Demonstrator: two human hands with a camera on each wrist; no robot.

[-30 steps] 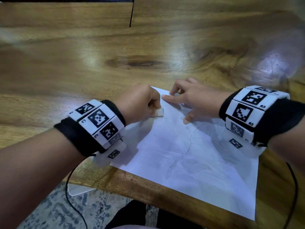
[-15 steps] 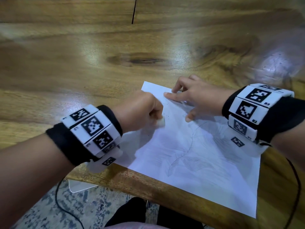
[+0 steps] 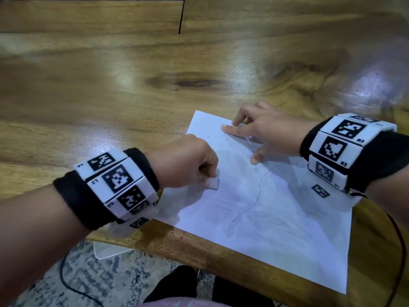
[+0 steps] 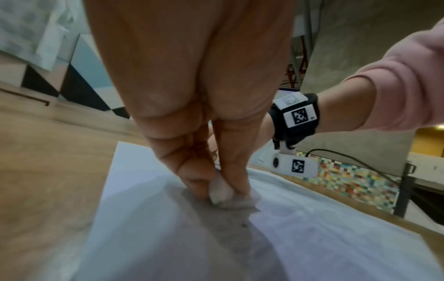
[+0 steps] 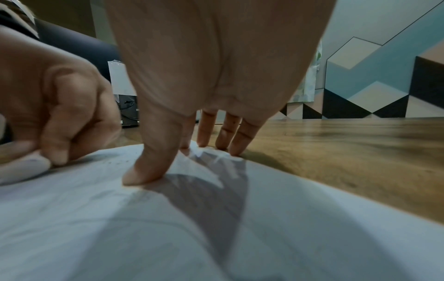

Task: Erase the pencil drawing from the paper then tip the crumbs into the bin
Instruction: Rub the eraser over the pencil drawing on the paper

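A white sheet of paper [image 3: 276, 224] with a faint pencil drawing lies at the near edge of the wooden table [image 3: 110, 96]. My left hand [image 3: 188, 165] pinches a small white eraser [image 3: 214, 182] and presses it on the paper's left part; the left wrist view shows the eraser [image 4: 220, 190] between thumb and fingers. My right hand [image 3: 265, 134] rests spread on the paper's far corner, fingertips [image 5: 134, 176] and thumb pressing it flat. Dark eraser crumbs [image 3: 221, 140] speckle the paper between the hands. No bin is in view.
The table's near edge [image 3: 199, 247] runs just below the paper, with patterned floor [image 3: 77, 273] beneath. A black cable [image 3: 66, 280] hangs under my left wrist. A seam [image 3: 181, 16] splits the far tabletop.
My left hand has drawn the eraser toward me and leftward down the paper, away from the right hand. The right hand has stayed on the far corner.
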